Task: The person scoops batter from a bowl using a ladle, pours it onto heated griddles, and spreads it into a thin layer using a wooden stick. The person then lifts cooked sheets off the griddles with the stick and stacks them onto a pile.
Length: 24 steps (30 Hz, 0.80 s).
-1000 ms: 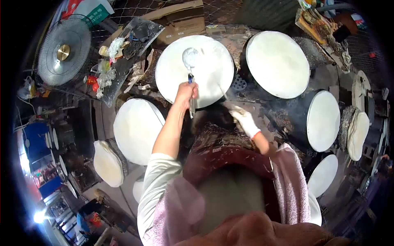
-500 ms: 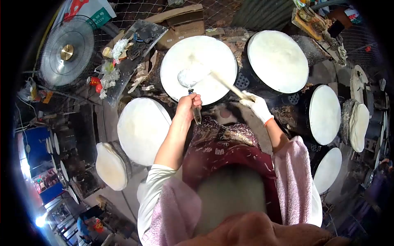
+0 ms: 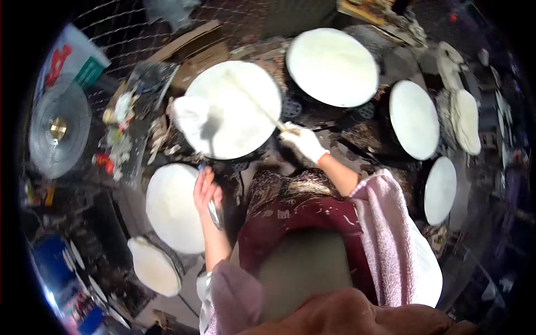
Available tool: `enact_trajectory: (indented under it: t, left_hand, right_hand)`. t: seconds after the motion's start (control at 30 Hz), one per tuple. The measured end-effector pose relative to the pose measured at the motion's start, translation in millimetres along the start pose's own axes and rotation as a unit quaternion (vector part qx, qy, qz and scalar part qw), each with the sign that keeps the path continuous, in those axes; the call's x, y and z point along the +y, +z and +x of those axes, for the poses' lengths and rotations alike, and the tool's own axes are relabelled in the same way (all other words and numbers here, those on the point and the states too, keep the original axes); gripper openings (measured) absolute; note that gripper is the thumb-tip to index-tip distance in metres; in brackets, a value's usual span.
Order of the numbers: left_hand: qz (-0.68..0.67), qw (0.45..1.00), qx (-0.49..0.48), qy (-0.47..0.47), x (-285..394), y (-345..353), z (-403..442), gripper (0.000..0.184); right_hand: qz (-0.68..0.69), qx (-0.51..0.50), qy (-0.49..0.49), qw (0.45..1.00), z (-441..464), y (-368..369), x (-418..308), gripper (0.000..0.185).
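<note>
My left hand [image 3: 207, 191] is bare and closed around the handle of a ladle [image 3: 216, 216]. Beyond the hand, the ladle's round bowl appears as a bright, blurred white shape over the left edge of a large white round surface [image 3: 245, 131]. A dark ladle-shaped shadow falls on that surface. In a white glove, my right hand [image 3: 303, 142] is closed on a pale stick [image 3: 262, 108], which reaches across the same round surface. Whether the stick's far end touches it I cannot tell.
Several more white round surfaces surround me, including one at upper right [image 3: 333, 67], one at right [image 3: 414, 120] and one at left [image 3: 174, 209]. A floppy-edged pale round [image 3: 153, 267] lies at lower left. A fan [image 3: 58, 131] and cardboard [image 3: 206, 61] stand beyond.
The camera view has shifted. My left hand has moved the ladle from over the middle of the round surface to its left edge. The stick's far end now lies nearer the surface's far side.
</note>
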<state>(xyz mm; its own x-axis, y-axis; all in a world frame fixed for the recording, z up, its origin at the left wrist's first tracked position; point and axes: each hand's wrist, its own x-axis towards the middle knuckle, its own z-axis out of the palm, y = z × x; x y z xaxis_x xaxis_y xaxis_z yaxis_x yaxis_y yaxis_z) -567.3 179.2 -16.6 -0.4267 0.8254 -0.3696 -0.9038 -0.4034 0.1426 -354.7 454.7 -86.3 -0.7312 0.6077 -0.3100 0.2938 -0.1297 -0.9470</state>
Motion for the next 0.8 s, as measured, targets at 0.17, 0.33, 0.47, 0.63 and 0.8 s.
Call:
enact_trajectory:
  t: [0.17,0.33,0.47,0.63,0.8]
  left_hand:
    - [0.110,0.992,-0.050,-0.021,21,59,-12,0.032]
    - [0.223,0.974,0.046,-0.021,4,61,-1,0.030]
    - [0.294,0.952,0.088,-0.010,-23,70,2,0.030]
    - [0.111,0.993,-0.014,-0.037,-68,85,19,0.038]
    - [0.010,0.998,-0.046,-0.036,-121,126,46,0.036]
  right_hand:
    - [-0.312,-0.136,0.017,0.940,-46,-1,-32,0.060]
    - [-0.312,-0.058,0.051,0.947,-90,-67,1,0.060]
    - [-0.241,0.186,0.112,0.946,-139,-136,-14,0.052]
    - [-0.338,0.441,0.169,0.814,-178,-256,26,0.051]
    - [-0.414,0.416,0.147,0.796,-180,-335,85,0.055]
